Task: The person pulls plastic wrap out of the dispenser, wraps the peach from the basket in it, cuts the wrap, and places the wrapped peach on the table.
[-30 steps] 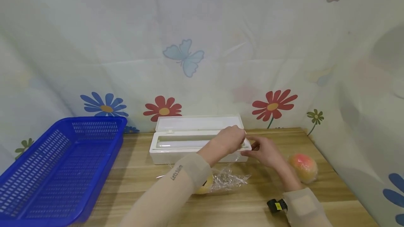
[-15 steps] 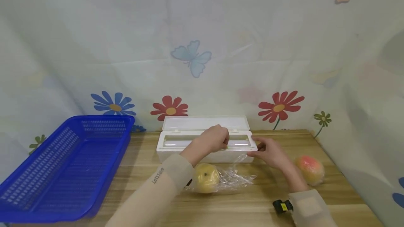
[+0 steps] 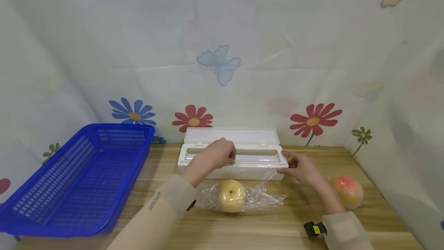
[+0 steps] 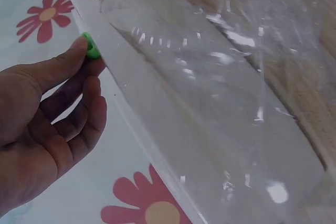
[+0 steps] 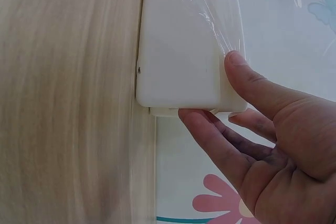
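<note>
A white cling film dispenser (image 3: 204, 172) stands by the back wall with its lid (image 3: 230, 135) raised and a roll inside. My left hand (image 3: 216, 153) pinches a small green cutter slider (image 4: 91, 46) on the dispenser's front edge, left of the middle. At the right end, my right hand (image 3: 302, 169) grips the corner; its thumb (image 5: 239, 61) lies over the film at the edge and its fingers touch the end wall. Clear cling film (image 3: 265, 196) hangs from the front onto the table. A round yellow fruit (image 3: 232, 196), like a pear, sits on or in that film.
A blue plastic basket (image 3: 114, 219) takes up the left of the wooden table (image 3: 263, 230). On the right, beyond my right forearm, lies a pink and yellow peach (image 3: 348, 190) wrapped in film. A flower-print curtain (image 3: 166, 88) closes off the back.
My left hand has slid the green cutter slider from the dispenser's right end leftward past the middle. The right hand stays on the right end. The whole view has shifted slightly.
</note>
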Demonstrator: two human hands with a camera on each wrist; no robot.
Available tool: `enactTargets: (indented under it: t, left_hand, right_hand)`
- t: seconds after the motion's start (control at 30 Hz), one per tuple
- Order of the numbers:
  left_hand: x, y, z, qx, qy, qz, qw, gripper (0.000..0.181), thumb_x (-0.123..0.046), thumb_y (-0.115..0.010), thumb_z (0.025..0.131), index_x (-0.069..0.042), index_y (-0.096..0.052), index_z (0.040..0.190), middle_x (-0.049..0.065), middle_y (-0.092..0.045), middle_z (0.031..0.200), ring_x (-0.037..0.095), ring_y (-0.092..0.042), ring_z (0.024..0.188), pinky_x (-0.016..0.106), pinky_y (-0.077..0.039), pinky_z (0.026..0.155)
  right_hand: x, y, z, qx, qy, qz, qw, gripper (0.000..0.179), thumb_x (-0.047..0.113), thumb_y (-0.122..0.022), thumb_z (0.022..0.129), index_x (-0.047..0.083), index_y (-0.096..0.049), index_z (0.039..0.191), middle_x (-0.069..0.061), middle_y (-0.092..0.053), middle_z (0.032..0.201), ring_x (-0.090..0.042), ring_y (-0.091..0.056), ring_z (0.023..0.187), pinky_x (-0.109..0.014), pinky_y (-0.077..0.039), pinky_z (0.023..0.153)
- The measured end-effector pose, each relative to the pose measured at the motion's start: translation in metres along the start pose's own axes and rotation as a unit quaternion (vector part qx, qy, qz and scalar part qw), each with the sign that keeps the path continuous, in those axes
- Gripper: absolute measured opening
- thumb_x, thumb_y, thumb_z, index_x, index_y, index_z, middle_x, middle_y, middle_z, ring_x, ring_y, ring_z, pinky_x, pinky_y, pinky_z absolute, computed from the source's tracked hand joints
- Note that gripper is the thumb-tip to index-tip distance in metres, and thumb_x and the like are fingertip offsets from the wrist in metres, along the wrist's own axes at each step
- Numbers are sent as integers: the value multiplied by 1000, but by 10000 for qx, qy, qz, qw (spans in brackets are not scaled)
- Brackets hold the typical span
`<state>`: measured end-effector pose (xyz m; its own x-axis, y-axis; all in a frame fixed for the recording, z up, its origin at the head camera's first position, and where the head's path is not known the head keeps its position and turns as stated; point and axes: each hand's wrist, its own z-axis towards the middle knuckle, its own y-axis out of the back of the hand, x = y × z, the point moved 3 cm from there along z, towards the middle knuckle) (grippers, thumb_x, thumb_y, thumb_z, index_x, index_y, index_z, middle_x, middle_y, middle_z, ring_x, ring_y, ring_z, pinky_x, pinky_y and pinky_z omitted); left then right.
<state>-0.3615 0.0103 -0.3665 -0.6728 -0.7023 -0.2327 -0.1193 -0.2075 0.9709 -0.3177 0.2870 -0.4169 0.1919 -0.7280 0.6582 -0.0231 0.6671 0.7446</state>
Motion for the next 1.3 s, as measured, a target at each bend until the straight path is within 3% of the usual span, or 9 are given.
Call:
enactTargets:
  t: [0.13, 0.3, 0.47, 0.63, 0.97, 1.3]
  left_hand:
    - [14, 4, -15, -121, 129, 94, 9998, 30, -4, -77, 91, -16, -64, 67, -7, -55, 63, 12, -48, 63, 29, -44, 63]
    - [35, 10, -37, -226, 504, 65, 9985, 28, -6, -79, 90, -16, -65, 68, -7, -56, 65, 13, -50, 65, 31, -46, 67]
    - [48, 8, -48, -336, 702, -27, 9970, 27, -10, -79, 91, -18, -64, 71, -8, -56, 67, 14, -52, 67, 33, -47, 68]
    - [54, 5, -54, -461, 637, -72, 9969, 25, -8, -78, 92, -15, -64, 73, -7, -55, 68, 14, -50, 68, 32, -46, 68]
    - [57, 12, -70, -674, 456, 336, 9961, 30, 0, -75, 91, -12, -61, 68, -5, -48, 65, 15, -46, 67, 28, -41, 63]
    - [72, 20, -97, -835, 1121, 607, 9883, 27, -1, -76, 90, -13, -62, 71, -3, -51, 66, 18, -49, 65, 33, -44, 62]
  right_hand:
    - [1, -1, 0, 0, 20, 35, 10000, 72, 25, -84, 88, -10, -52, 142, -13, -70, 96, -28, -63, 87, -35, -53, 66]
    - [3, -2, 2, 18, 74, 54, 10000, 72, 23, -84, 88, -12, -51, 141, -13, -70, 94, -26, -62, 84, -34, -52, 64]
    - [-1, -1, 1, -14, 63, -11, 10000, 71, 24, -84, 88, -11, -52, 141, -12, -71, 94, -24, -63, 83, -35, -52, 65]
    - [-2, 0, 0, -11, 20, -43, 10000, 72, 26, -84, 88, -11, -52, 142, -11, -71, 95, -24, -63, 84, -35, -53, 65]
    - [4, -1, 0, 12, 35, 55, 10000, 71, 25, -83, 89, -10, -52, 143, -13, -71, 97, -27, -64, 85, -34, -53, 67]
    - [3, -1, -1, 24, -18, 98, 9999, 72, 24, -83, 89, -10, -51, 144, -12, -71, 96, -25, -63, 84, -34, -53, 66]
